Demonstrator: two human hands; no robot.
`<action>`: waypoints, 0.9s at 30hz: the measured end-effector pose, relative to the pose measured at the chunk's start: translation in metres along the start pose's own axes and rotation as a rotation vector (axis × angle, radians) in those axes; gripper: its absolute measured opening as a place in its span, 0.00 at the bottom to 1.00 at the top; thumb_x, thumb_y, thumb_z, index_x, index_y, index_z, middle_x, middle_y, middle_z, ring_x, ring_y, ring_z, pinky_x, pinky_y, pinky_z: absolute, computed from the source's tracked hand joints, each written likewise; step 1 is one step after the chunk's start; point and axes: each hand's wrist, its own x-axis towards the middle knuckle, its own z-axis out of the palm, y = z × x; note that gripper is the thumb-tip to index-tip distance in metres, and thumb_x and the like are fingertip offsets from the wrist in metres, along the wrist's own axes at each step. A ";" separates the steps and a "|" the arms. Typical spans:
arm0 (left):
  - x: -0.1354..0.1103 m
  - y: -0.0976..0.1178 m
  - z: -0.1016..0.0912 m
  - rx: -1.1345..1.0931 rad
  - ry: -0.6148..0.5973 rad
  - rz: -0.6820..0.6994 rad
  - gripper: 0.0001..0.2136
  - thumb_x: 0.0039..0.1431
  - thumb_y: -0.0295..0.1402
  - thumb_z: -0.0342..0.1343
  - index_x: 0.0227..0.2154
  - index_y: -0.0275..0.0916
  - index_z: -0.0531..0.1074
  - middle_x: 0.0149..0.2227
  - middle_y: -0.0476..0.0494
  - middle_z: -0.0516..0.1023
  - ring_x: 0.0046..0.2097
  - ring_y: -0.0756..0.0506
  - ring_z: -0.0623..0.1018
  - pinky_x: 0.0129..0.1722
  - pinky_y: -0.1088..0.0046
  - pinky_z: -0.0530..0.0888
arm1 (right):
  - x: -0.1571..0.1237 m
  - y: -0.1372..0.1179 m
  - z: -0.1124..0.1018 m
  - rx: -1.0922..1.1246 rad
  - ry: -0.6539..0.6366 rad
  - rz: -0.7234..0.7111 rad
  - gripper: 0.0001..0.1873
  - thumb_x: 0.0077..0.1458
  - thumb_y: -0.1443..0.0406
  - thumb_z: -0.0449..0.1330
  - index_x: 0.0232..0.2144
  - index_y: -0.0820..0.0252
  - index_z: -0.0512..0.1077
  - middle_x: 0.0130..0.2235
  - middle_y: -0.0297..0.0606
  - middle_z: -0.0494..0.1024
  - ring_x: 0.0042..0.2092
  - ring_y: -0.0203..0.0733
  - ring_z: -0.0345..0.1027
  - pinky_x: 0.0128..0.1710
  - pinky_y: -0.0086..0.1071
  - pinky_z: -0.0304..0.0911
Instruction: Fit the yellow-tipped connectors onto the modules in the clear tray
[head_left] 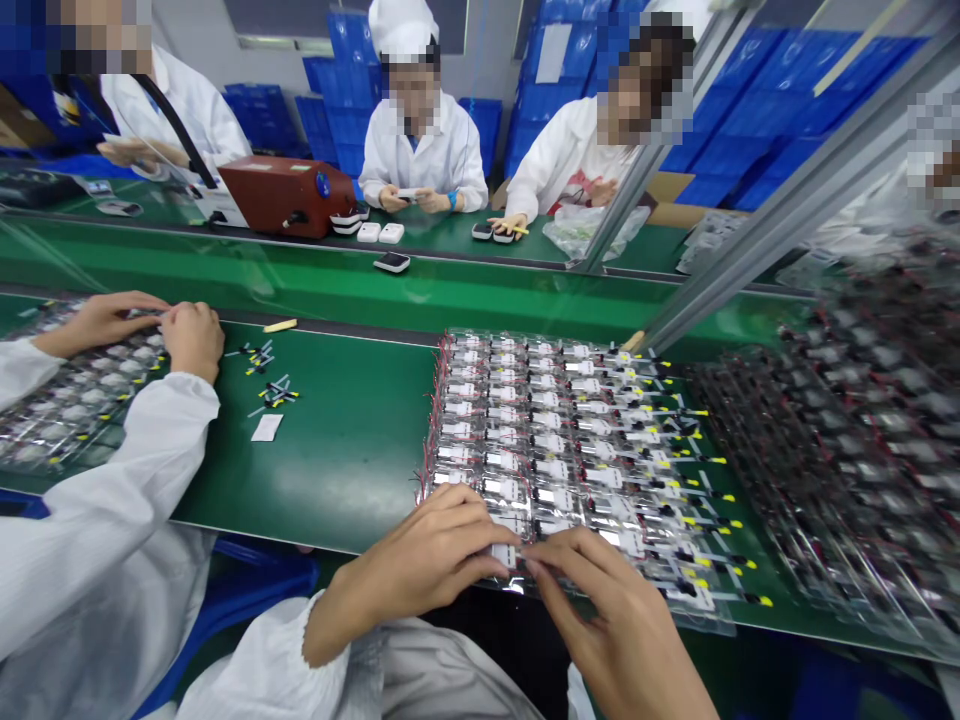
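Observation:
A clear plastic tray (442,425) lies at the table's front edge, filled with rows of small white parts with red wires on the left. Pale strips with black and yellow ends (720,525) stick out past its right side. At the tray's near edge, my left hand (427,550) closes its thumb and forefinger around a small white part (504,554). Just beside it, my right hand (600,600) is pinched at the same spot. Whatever lies between its fingertips is too small to make out.
Stacked filled trays (847,430) rise on the right. Loose yellow-tipped strips (277,392) and a white packet (266,428) lie left of my tray. A co-worker's hands (191,340) work at another tray on the left. A metal post (637,190) and people stand beyond the partition.

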 end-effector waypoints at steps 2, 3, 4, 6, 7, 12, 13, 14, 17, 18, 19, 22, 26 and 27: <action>0.000 0.000 0.000 -0.010 -0.001 -0.009 0.14 0.71 0.39 0.48 0.48 0.37 0.72 0.35 0.44 0.73 0.42 0.44 0.69 0.44 0.68 0.69 | 0.001 -0.001 0.001 -0.007 0.005 0.010 0.11 0.72 0.65 0.48 0.41 0.53 0.70 0.39 0.37 0.71 0.40 0.45 0.68 0.38 0.33 0.62; 0.000 0.000 0.000 -0.017 0.001 -0.010 0.14 0.71 0.39 0.47 0.48 0.37 0.72 0.35 0.44 0.74 0.42 0.44 0.69 0.45 0.68 0.69 | 0.002 -0.002 0.001 -0.015 0.005 0.006 0.11 0.72 0.65 0.48 0.41 0.53 0.70 0.39 0.37 0.71 0.39 0.45 0.68 0.37 0.33 0.62; 0.000 0.000 0.000 -0.026 0.003 -0.011 0.14 0.71 0.39 0.47 0.48 0.37 0.72 0.36 0.43 0.74 0.43 0.44 0.70 0.45 0.67 0.69 | 0.003 -0.002 0.001 -0.022 0.010 0.000 0.11 0.72 0.65 0.48 0.41 0.53 0.70 0.39 0.37 0.71 0.39 0.45 0.67 0.37 0.33 0.62; 0.000 -0.001 0.000 -0.039 0.008 -0.013 0.14 0.71 0.40 0.47 0.49 0.38 0.72 0.36 0.43 0.74 0.43 0.44 0.70 0.46 0.67 0.69 | 0.004 -0.003 0.000 -0.026 0.009 -0.009 0.10 0.71 0.65 0.49 0.41 0.53 0.70 0.39 0.37 0.71 0.39 0.44 0.67 0.37 0.33 0.62; 0.000 -0.001 0.001 -0.043 0.012 -0.012 0.14 0.71 0.40 0.47 0.49 0.38 0.72 0.36 0.43 0.75 0.43 0.44 0.70 0.46 0.67 0.69 | 0.004 -0.003 0.000 -0.026 0.005 -0.007 0.10 0.71 0.66 0.49 0.41 0.54 0.70 0.39 0.37 0.71 0.40 0.44 0.67 0.37 0.33 0.63; 0.000 -0.003 0.002 -0.019 0.021 0.014 0.15 0.72 0.40 0.46 0.48 0.37 0.72 0.36 0.43 0.74 0.42 0.44 0.70 0.45 0.67 0.69 | 0.004 -0.002 0.000 -0.024 -0.006 0.017 0.11 0.71 0.66 0.48 0.40 0.54 0.70 0.39 0.36 0.71 0.40 0.44 0.67 0.38 0.34 0.62; 0.000 -0.003 0.002 -0.012 0.021 0.018 0.15 0.72 0.40 0.46 0.48 0.37 0.72 0.35 0.43 0.74 0.42 0.44 0.69 0.45 0.67 0.69 | 0.004 -0.001 0.000 -0.021 -0.004 0.018 0.11 0.71 0.66 0.48 0.40 0.54 0.70 0.39 0.36 0.71 0.40 0.44 0.67 0.38 0.34 0.63; 0.000 -0.003 0.002 -0.007 0.021 0.022 0.15 0.72 0.40 0.45 0.49 0.37 0.72 0.35 0.43 0.74 0.42 0.44 0.69 0.45 0.66 0.69 | 0.004 -0.001 0.000 -0.019 -0.003 0.014 0.11 0.71 0.66 0.48 0.40 0.54 0.70 0.39 0.36 0.71 0.40 0.44 0.67 0.38 0.34 0.63; 0.000 -0.003 0.004 0.007 0.022 0.022 0.15 0.72 0.41 0.45 0.49 0.37 0.72 0.35 0.44 0.74 0.42 0.45 0.69 0.45 0.66 0.70 | 0.005 -0.002 0.000 -0.019 -0.011 0.011 0.12 0.71 0.65 0.48 0.40 0.55 0.71 0.39 0.38 0.72 0.40 0.45 0.67 0.38 0.34 0.64; 0.000 -0.003 0.004 0.011 0.021 0.019 0.16 0.72 0.41 0.45 0.49 0.37 0.73 0.35 0.44 0.74 0.41 0.45 0.69 0.45 0.66 0.70 | 0.005 -0.002 0.001 -0.017 -0.011 0.024 0.12 0.71 0.65 0.48 0.40 0.55 0.72 0.39 0.38 0.72 0.40 0.45 0.68 0.38 0.35 0.64; 0.000 -0.003 0.004 0.015 0.021 0.016 0.16 0.72 0.41 0.45 0.49 0.38 0.73 0.35 0.44 0.74 0.41 0.45 0.69 0.45 0.66 0.70 | 0.005 -0.002 0.001 -0.012 -0.008 0.039 0.12 0.71 0.65 0.49 0.40 0.55 0.72 0.40 0.38 0.72 0.41 0.45 0.68 0.39 0.35 0.64; 0.000 -0.001 0.005 0.015 0.031 0.005 0.14 0.71 0.40 0.47 0.48 0.38 0.73 0.36 0.43 0.74 0.41 0.44 0.69 0.45 0.67 0.69 | 0.004 -0.002 0.002 0.014 -0.011 0.073 0.12 0.71 0.64 0.49 0.40 0.54 0.72 0.40 0.38 0.72 0.42 0.46 0.68 0.39 0.36 0.63; -0.001 0.000 0.007 -0.005 0.038 -0.010 0.13 0.71 0.38 0.48 0.49 0.38 0.72 0.37 0.44 0.75 0.42 0.45 0.69 0.45 0.67 0.68 | 0.004 0.000 0.001 0.025 -0.040 0.090 0.12 0.71 0.64 0.49 0.39 0.55 0.72 0.40 0.38 0.73 0.42 0.46 0.68 0.39 0.36 0.64; -0.001 0.000 0.007 -0.010 0.038 -0.015 0.13 0.71 0.38 0.48 0.49 0.38 0.72 0.37 0.44 0.75 0.42 0.45 0.69 0.44 0.68 0.68 | 0.004 0.000 0.000 0.025 -0.047 0.093 0.12 0.71 0.64 0.49 0.39 0.55 0.72 0.40 0.38 0.73 0.42 0.46 0.68 0.40 0.36 0.63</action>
